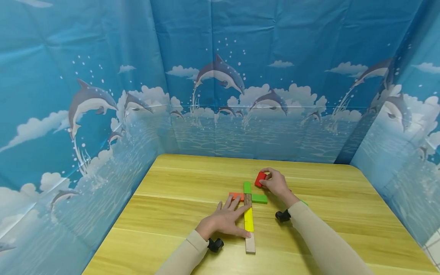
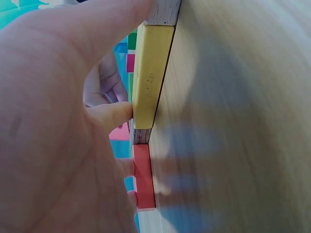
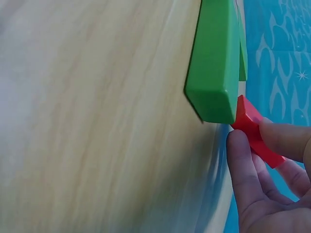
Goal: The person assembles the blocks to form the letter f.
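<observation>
Red block (image 1: 260, 179), one o'clock from brown block (image 1: 248, 199): pinched by right hand (image 1: 276, 184). Left hand (image 1: 227, 220): fingers spread, touching yellow block (image 1: 248, 221).

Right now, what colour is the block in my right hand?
Red. The block shows best in the right wrist view.

The tabletop (image 1: 192, 175) has smooth, streaked wood grain with a faint sheen. The yellow block (image 2: 154, 73) looks smoothly painted, with small dark pits; the green block (image 3: 211, 63) and the red block (image 1: 259, 178) are smooth and slightly glossy. The dark brown block (image 1: 247, 199) and pale block (image 1: 250, 245) show bare wood grain. The backdrop (image 1: 295, 30) is creased sheeting, softly shiny; the beige sleeve (image 1: 326, 236) is matt cloth.
</observation>
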`<state>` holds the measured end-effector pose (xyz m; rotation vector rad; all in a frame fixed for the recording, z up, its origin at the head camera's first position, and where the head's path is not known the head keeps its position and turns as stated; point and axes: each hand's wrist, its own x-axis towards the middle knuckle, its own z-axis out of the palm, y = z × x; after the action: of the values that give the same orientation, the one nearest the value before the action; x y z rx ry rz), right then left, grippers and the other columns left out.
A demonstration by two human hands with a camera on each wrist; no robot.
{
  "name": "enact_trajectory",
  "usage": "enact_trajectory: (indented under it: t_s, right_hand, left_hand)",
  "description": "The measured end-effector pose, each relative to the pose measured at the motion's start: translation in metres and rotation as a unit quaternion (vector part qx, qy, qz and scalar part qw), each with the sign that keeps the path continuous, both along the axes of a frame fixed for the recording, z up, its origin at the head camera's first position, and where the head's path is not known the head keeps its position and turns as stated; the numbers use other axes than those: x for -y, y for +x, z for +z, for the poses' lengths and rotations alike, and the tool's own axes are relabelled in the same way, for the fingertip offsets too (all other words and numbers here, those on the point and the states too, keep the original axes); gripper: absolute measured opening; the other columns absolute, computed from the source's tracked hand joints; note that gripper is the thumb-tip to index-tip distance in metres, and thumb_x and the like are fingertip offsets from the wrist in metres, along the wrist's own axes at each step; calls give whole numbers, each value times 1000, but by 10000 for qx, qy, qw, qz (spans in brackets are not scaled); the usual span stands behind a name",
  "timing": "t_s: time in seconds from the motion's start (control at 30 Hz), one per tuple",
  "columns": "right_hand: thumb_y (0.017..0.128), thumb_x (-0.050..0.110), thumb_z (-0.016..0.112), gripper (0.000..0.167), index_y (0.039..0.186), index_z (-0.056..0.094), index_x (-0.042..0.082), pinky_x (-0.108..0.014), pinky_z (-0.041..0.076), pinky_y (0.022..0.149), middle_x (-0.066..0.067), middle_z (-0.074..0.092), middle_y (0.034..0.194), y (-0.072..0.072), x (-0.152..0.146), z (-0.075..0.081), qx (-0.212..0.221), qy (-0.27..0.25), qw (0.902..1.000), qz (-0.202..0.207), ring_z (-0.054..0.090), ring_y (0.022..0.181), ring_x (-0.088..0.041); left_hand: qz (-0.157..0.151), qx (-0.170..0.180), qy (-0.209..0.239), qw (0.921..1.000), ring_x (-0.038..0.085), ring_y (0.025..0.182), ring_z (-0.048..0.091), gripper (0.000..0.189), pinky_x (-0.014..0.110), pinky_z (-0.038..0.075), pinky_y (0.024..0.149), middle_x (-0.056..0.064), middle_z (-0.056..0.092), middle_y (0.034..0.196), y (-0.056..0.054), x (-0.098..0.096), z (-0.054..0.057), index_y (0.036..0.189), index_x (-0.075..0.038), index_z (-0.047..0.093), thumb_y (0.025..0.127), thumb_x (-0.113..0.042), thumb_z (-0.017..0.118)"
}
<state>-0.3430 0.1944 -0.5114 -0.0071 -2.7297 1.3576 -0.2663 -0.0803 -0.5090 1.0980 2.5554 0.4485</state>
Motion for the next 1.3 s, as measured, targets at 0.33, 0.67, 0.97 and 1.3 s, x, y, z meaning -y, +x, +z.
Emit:
enact_trajectory:
  t_s: [0.33,0.67,0.97,1.3]
  right_hand:
    - [93,5,71,48,138,57,4,-32,51,64,-16,62,95,-13,6,-2,209,90,9996,-161,58,77,-26]
    - [96,12,70,49,141,54,1,-34,53,65,-15,64,97,-19,10,-3,384,335,9987,-51,61,74,-23]
    - [98,16,67,47,140,55,-1,-35,51,69,-19,66,108,-23,16,-2,498,669,9965,-67,60,82,-26]
    - [99,26,67,47,138,57,2,-42,52,79,-22,65,118,-30,20,-7,643,865,9940,-192,61,94,-31]
  left_hand:
    - [-1,14,53,10000,35,153,-8,97,68,8,115,8,-2,169,-3,-1,-2,162,-40,15,83,-79,57]
    - [-18,48,27,10000,35,153,-9,97,68,8,115,7,-2,169,0,0,-1,162,-41,15,83,-80,56]
    - [-8,84,55,9999,34,153,-10,97,68,6,115,6,-4,169,-2,-1,-2,161,-41,15,83,-80,56]
    - [4,75,47,10000,33,153,-10,96,68,7,115,6,-3,169,-4,-1,-2,161,-41,15,84,-79,57]
